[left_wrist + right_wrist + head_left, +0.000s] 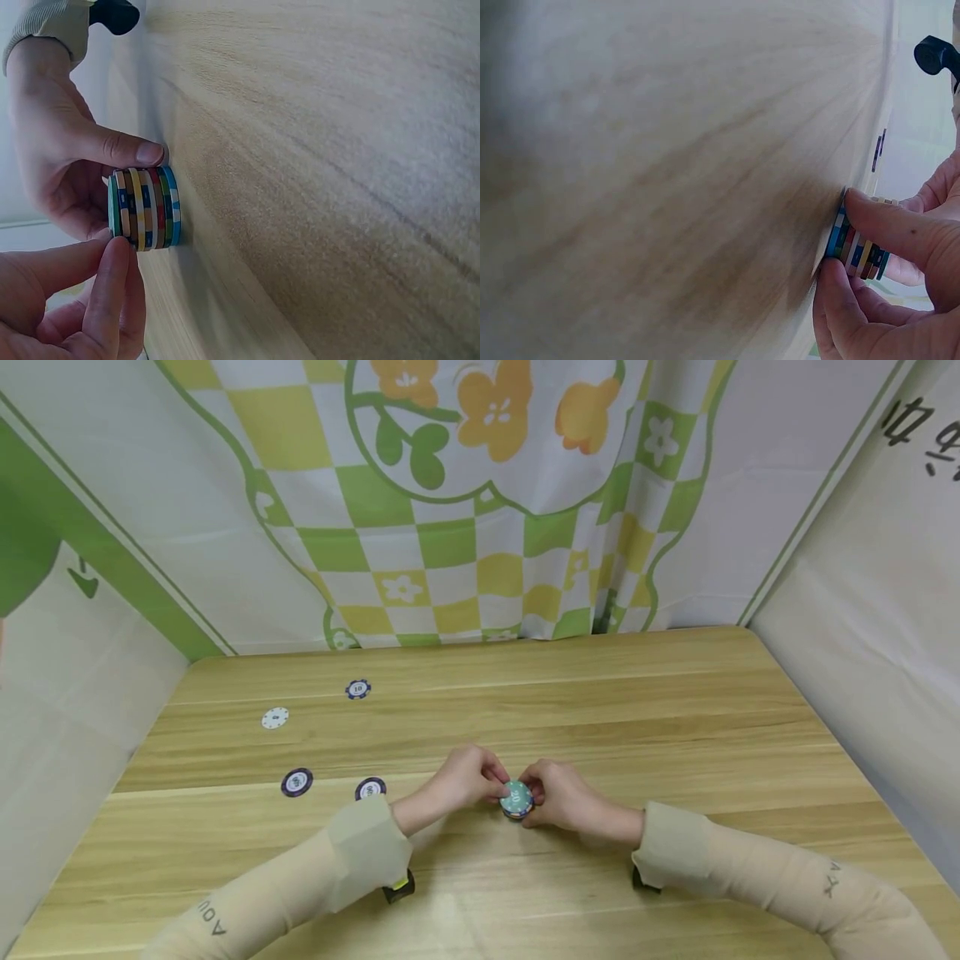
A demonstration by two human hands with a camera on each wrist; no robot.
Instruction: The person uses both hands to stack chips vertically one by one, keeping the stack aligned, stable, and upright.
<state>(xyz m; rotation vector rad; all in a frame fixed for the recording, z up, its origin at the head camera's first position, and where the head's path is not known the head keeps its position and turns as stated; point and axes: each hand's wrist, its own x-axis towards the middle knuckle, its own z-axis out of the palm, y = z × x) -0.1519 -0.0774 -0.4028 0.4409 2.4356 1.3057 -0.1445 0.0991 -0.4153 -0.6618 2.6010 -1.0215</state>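
A stack of poker chips (517,800) stands on the wooden table between both hands, a green chip marked 20 on top. Edge on in the left wrist view, the stacked chips (146,210) show green, yellow, red and blue bands. My left hand (467,777) pinches the upper edge of the stack with its thumb and fingertips, at the green top chip (112,206). From the other side my right hand (566,797) grips the stack; its thumb and fingers (838,292) reach down near the tabletop. Part of the left hand is hidden behind the right hand in the right wrist view.
Separate chips lie flat at the left: a white chip (275,718), a blue-edged chip marked 10 (358,689), and two dark-edged chips, one (297,782) further left, the other (371,788) beside the left sleeve. A patterned curtain (450,552) hangs behind the table (675,718).
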